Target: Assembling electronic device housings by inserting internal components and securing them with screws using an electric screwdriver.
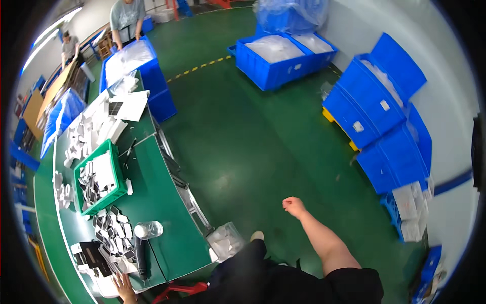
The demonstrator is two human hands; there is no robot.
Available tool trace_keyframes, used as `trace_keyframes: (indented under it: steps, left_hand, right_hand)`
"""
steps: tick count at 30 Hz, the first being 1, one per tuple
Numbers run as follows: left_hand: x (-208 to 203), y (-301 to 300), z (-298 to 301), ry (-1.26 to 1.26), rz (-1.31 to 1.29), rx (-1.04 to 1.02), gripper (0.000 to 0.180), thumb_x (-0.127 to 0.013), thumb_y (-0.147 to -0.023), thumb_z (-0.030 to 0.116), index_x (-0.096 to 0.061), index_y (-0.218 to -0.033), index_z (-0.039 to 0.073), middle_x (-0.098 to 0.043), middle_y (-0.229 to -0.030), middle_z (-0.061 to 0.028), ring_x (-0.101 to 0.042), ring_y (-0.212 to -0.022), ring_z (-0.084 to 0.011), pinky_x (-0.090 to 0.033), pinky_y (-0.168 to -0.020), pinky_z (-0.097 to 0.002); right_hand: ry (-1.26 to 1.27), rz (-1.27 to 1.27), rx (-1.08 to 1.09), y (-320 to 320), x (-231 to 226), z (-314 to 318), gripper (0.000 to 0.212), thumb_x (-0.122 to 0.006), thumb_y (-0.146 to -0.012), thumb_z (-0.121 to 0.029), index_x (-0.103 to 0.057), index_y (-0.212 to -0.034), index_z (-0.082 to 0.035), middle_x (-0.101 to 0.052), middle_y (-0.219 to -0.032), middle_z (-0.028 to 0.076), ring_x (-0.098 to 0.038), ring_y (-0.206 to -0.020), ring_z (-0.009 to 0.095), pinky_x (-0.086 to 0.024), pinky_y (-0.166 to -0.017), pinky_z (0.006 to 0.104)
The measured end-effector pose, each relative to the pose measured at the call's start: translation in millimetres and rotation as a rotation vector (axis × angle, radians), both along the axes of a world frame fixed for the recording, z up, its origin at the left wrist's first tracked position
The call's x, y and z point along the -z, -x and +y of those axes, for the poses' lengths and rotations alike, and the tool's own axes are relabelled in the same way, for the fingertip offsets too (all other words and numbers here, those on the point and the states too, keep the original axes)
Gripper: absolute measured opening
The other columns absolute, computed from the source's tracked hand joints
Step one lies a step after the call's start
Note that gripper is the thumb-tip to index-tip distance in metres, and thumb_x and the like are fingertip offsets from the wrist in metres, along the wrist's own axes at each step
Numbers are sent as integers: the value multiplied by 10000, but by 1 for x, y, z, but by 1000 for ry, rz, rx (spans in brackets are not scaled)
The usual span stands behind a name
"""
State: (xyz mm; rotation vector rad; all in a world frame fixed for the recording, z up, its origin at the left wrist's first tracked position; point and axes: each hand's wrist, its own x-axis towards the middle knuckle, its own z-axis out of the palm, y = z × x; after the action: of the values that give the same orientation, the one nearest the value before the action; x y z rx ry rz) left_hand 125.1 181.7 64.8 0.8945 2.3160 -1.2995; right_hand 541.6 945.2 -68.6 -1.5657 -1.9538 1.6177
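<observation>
My left hand [124, 288] lies on the near corner of the green-topped table [174, 235], its fingers spread and nothing in them. Close by are a black cylindrical hand tool [140, 259] with a cord, and a heap of small black-and-white flat pieces [112, 230]. A dark box-shaped object [93, 257] sits beside the heap. Just beyond the tool lies a clear container [149, 230] with a whitish end. My right hand [293, 206] hangs out over the green floor, its fingers curled in, touching nothing; I see nothing in it.
A green crate [121, 185] of small parts stands on the table, with white pieces behind it. Beyond, a person [127, 23] leans over a blue bin [161, 83]. More blue bins [276, 73] stand at the back; stacked ones [354, 114] line the right wall. A bag-lined bin [226, 242] stands beside the table.
</observation>
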Motion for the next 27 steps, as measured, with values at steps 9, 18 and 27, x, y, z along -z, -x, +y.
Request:
trace_keyframes:
  steps: [9,18,27]
  left_hand:
    - [-74,12,211,-460,566,-1140,281,-479,-925,109,-582,-1185,87,-617,-1222,-125,-552,-1182,-299,-443,-988,-428]
    - [-56,142,475,-1490,707,-732,201,-652,-866,147,-615,-993,-4,-655,-848,-146,-629,-770,-277,-504,-725,-371]
    - [-92,372,694,-1674,560,-600,220,-607,-928,207,-621,-1010,3,-649,-887,-123,-610,-760,-238,-494,-725,-341]
  right_hand:
    - [213,-343,96,-49,28,228,65,-600,-824,-29,-662,-844,-23,-631,-683,84,-571,-512,169,-448,-446,308]
    - [53,-196,-339,246,14,455,284,-529,-851,-143,-597,-588,-62,-511,-490,64,-434,-392,169,-304,-378,338]
    - [334,349,-562,708,-77,465,112,-622,-875,-111,-665,-874,-7,-626,-737,35,-579,-652,114,-476,-607,260]
